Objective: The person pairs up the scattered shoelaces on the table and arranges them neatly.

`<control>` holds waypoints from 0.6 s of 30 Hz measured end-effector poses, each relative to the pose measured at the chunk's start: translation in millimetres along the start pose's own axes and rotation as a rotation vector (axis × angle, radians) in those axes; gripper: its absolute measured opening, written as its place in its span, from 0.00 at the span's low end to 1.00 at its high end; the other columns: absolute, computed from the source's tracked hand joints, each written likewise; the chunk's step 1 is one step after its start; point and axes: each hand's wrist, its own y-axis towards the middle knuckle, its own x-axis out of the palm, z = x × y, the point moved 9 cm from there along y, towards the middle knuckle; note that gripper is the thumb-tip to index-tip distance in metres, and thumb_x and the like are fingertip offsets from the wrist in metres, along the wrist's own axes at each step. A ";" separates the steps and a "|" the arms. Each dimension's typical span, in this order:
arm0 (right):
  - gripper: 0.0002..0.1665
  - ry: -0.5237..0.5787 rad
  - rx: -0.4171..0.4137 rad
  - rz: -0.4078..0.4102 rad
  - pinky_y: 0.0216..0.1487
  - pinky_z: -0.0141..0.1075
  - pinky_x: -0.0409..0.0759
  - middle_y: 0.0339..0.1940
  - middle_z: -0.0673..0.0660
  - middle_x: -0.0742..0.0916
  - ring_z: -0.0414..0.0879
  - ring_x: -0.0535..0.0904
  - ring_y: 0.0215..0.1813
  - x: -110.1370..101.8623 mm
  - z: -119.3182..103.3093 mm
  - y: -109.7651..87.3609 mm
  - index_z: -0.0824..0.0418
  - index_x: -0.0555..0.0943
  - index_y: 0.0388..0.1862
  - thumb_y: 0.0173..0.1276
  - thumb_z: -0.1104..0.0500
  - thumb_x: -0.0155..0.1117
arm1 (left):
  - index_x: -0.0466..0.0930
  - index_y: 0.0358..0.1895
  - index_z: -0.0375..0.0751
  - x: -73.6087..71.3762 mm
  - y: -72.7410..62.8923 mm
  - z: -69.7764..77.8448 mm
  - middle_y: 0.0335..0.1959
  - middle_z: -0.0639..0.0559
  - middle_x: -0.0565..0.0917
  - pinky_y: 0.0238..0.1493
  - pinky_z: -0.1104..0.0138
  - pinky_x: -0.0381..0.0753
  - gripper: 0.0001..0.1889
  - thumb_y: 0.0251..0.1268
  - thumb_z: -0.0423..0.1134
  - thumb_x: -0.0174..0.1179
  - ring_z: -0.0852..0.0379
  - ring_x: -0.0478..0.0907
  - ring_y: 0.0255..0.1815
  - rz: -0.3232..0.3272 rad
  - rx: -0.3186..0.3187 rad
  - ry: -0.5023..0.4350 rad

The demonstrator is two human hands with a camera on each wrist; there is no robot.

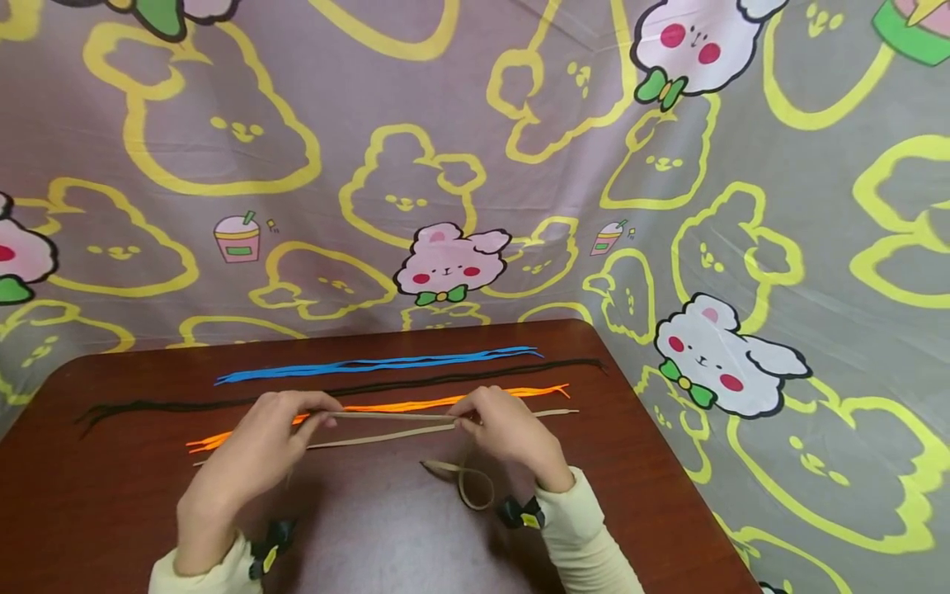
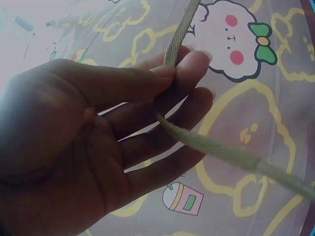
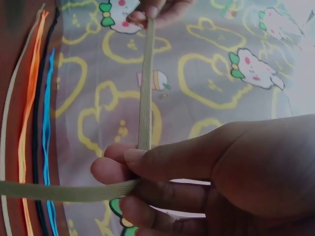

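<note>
A flat beige shoelace (image 3: pixel 145 93) is stretched between my two hands, above the table. My left hand (image 1: pixel 256 450) pinches it between thumb and fingers; in the left wrist view the lace (image 2: pixel 216 148) bends at the pinch and runs off both ways. On the other side my right hand (image 1: pixel 508 429) pinches the same lace between thumb and index finger, with a loose end curling into a loop (image 1: pixel 477 488) below. Behind the hands a second beige lace (image 1: pixel 378 436) lies across the table, partly hidden by them.
Orange laces (image 1: pixel 416 402), a black lace (image 1: pixel 416 381) and blue laces (image 1: pixel 371 363) lie in rows on the dark brown table (image 1: pixel 386 536). A patterned cloth (image 1: pixel 334 165) hangs behind and to the right of the table.
</note>
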 end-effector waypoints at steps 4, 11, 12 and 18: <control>0.09 0.031 0.013 0.024 0.38 0.33 0.78 0.31 0.45 0.89 0.35 0.79 0.32 -7.9 5.9 -3.0 0.56 0.90 0.40 0.73 0.65 0.63 | 0.88 0.43 0.44 -3.6 -2.0 -1.9 0.34 0.60 0.88 0.39 0.61 0.78 0.11 0.66 0.24 0.63 0.61 0.82 0.38 0.021 0.006 -0.004; 0.10 0.055 0.043 0.075 0.42 0.36 0.79 0.32 0.47 0.90 0.40 0.85 0.37 -19.4 13.8 -6.8 0.56 0.89 0.42 0.73 0.65 0.62 | 0.88 0.43 0.43 -4.6 -0.7 -0.7 0.35 0.59 0.88 0.40 0.60 0.79 0.11 0.66 0.24 0.63 0.58 0.83 0.39 0.040 0.015 -0.009; 0.10 0.064 0.049 0.083 0.42 0.36 0.79 0.32 0.47 0.90 0.40 0.84 0.37 -21.5 14.8 -7.6 0.56 0.89 0.43 0.73 0.65 0.62 | 0.88 0.43 0.43 -5.2 -0.5 -0.7 0.35 0.59 0.88 0.41 0.59 0.79 0.11 0.66 0.24 0.64 0.58 0.83 0.39 0.046 0.017 -0.005; 0.08 0.125 0.085 0.126 0.36 0.34 0.77 0.31 0.43 0.89 0.39 0.82 0.33 -33.9 23.4 -13.5 0.55 0.89 0.44 0.72 0.64 0.65 | 0.89 0.42 0.44 -11.9 -2.0 -3.0 0.38 0.56 0.89 0.45 0.53 0.80 0.08 0.64 0.27 0.67 0.53 0.84 0.44 0.102 0.031 0.014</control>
